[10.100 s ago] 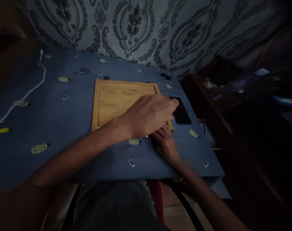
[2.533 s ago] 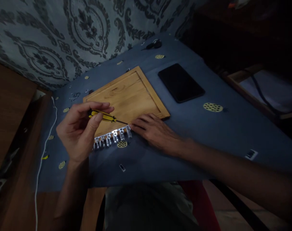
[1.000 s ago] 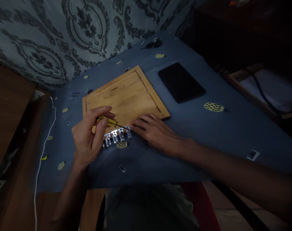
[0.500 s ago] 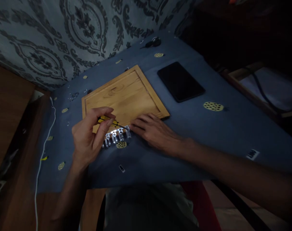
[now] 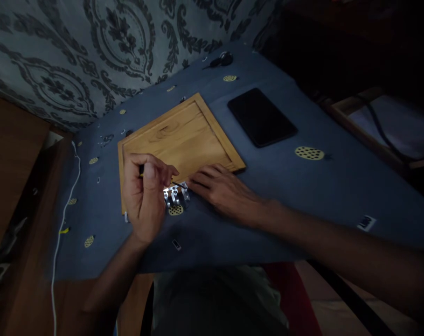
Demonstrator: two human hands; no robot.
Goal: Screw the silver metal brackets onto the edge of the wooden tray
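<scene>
My left hand (image 5: 145, 200) is closed around a small screwdriver (image 5: 179, 185). Most of its yellow-and-black handle is hidden by the fingers; the thin dark shaft points right. Its tip meets the right end of a shiny metal strip with several curved hooks (image 5: 176, 196), along the near edge of a wooden board (image 5: 178, 135). The left hand covers part of the strip. My right hand (image 5: 220, 191) lies flat with fingers stretched over the board's near edge, fingertips beside the strip's right end.
Right of the board lies a black tablet (image 5: 262, 116). At the back of the blue patterned tablecloth (image 5: 267, 200) is a dark object (image 5: 221, 59). A white cable (image 5: 63, 205) hangs along the left edge. A patterned curtain-like surface (image 5: 128, 42) stands behind.
My left hand has turned around the screwdriver, hiding more of the handle and moving slightly right. The screwdriver's tip stays at the strip's right end. My right hand has kept its place.
</scene>
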